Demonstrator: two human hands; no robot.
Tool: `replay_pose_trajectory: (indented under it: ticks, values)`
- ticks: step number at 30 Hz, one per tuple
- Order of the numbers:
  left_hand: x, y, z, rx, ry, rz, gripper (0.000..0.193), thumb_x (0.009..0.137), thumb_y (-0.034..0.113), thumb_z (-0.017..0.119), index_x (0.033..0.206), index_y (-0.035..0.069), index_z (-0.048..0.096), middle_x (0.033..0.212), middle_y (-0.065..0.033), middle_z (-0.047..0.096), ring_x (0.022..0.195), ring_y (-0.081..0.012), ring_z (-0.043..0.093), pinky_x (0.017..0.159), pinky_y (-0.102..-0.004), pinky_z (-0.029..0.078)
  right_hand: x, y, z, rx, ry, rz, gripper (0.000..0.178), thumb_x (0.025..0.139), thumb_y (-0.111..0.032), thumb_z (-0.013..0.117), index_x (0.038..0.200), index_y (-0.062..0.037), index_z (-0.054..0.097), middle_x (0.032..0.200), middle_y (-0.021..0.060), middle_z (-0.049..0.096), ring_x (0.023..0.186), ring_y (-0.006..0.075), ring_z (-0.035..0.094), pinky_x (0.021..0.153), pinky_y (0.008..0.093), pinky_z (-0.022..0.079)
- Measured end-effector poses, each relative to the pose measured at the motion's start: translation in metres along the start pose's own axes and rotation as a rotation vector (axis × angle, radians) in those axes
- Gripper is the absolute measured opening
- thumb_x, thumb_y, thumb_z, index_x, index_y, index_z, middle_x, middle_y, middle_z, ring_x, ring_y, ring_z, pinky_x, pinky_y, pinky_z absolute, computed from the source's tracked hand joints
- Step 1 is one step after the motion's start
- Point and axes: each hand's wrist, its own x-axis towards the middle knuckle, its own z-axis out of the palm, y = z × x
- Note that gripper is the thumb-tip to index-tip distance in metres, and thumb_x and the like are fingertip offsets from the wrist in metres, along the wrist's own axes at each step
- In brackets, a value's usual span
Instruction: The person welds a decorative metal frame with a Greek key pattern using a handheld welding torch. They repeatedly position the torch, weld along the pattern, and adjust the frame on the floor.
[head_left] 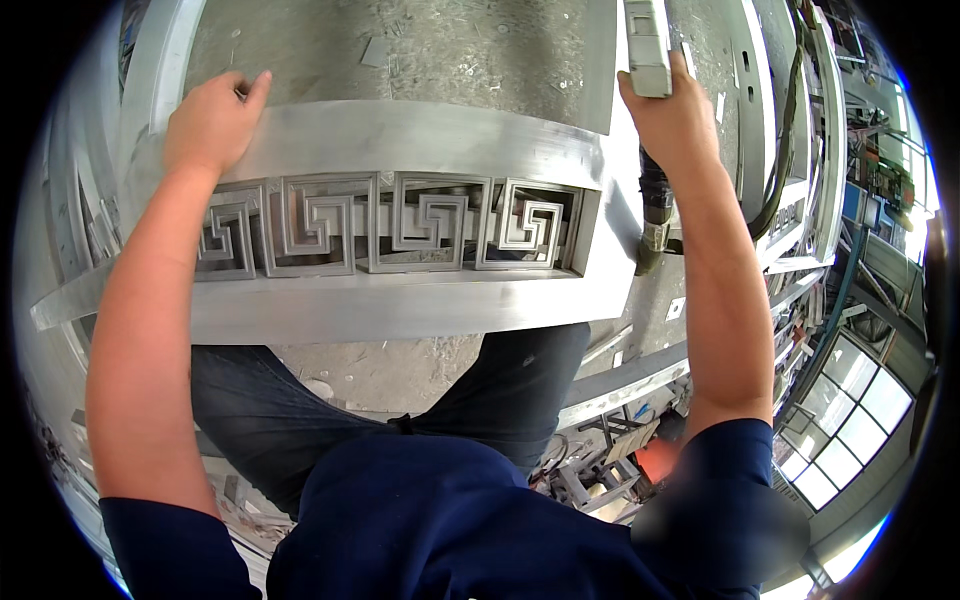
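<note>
A silvery metal frame point(400, 305) lies in front of me, its lower band filled with several square spiral-pattern panels point(430, 222). Over the frame's upper left corner is my left hand point(210, 125), its fingers curled and the thumb pointing forward; whatever the fingers may hold is hidden. My right hand point(682, 120) reaches to the frame's right upright and grips a whitish, block-like bar point(648, 45). The bar runs away from me, past the picture's top edge, so its kind cannot be made out.
Grey, scuffed floor point(480, 60) with scraps shows through the frame. Long metal profiles point(760, 100) and a dark cable point(785, 150) lie at the right. A metal beam point(625, 385) passes beside my right leg, near tools and an orange object point(657, 460).
</note>
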Motion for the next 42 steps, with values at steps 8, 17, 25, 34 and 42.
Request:
replay_pose_trajectory:
  ticks: [8, 17, 25, 34, 42]
  values:
    - [0.002, -0.001, 0.003, -0.004, 0.017, 0.037, 0.054, 0.098, 0.057, 0.050, 0.101, 0.009, 0.074, 0.097, -0.0128, 0.075, 0.093, -0.0362, 0.069, 0.079, -0.0450, 0.055, -0.003, -0.009, 0.027, 0.093, -0.185, 0.013, 0.055, 0.088, -0.044, 0.072, 0.123, -0.0030, 0.062, 0.099, 0.0212, 0.074, 0.095, 0.0398, 0.072, 0.083, 0.0481, 0.057]
    - [-0.001, 0.005, -0.011, -0.017, -0.036, 0.023, 0.054, 0.097, 0.056, 0.050, 0.095, 0.007, 0.073, 0.098, -0.0162, 0.074, 0.092, -0.0383, 0.069, 0.080, -0.0481, 0.056, -0.026, -0.031, 0.026, 0.166, -0.233, 0.060, 0.047, 0.087, -0.042, 0.072, 0.119, -0.0080, 0.064, 0.099, 0.0209, 0.074, 0.095, 0.0415, 0.070, 0.085, 0.0482, 0.055]
    - [-0.004, 0.008, -0.018, -0.005, -0.065, 0.018, 0.051, 0.097, 0.054, 0.050, 0.097, 0.008, 0.073, 0.100, -0.0158, 0.075, 0.094, -0.0374, 0.070, 0.082, -0.0491, 0.056, -0.038, -0.035, 0.023, -0.025, -0.323, -0.026, 0.044, 0.091, -0.040, 0.068, 0.120, -0.0082, 0.056, 0.095, 0.0214, 0.073, 0.095, 0.0438, 0.067, 0.084, 0.0517, 0.053]
    - [-0.004, 0.006, -0.022, -0.003, -0.078, 0.032, 0.051, 0.097, 0.054, 0.049, 0.097, 0.009, 0.073, 0.102, -0.0137, 0.075, 0.098, -0.0342, 0.070, 0.082, -0.0476, 0.057, -0.088, -0.044, 0.027, 0.062, 0.044, -0.149, 0.058, 0.088, -0.020, 0.073, 0.137, 0.0026, 0.052, 0.131, 0.0228, 0.056, 0.126, 0.0407, 0.052, 0.102, 0.0472, 0.046]
    - [-0.005, 0.002, -0.015, -0.011, -0.050, 0.036, 0.054, 0.096, 0.057, 0.050, 0.099, 0.008, 0.074, 0.099, -0.0138, 0.075, 0.094, -0.0362, 0.071, 0.080, -0.0469, 0.057, -0.255, -0.082, 0.090, 0.459, 0.109, -0.236, 0.059, 0.081, -0.022, 0.077, 0.131, 0.0003, 0.054, 0.129, 0.0205, 0.054, 0.122, 0.0428, 0.052, 0.110, 0.0527, 0.041]
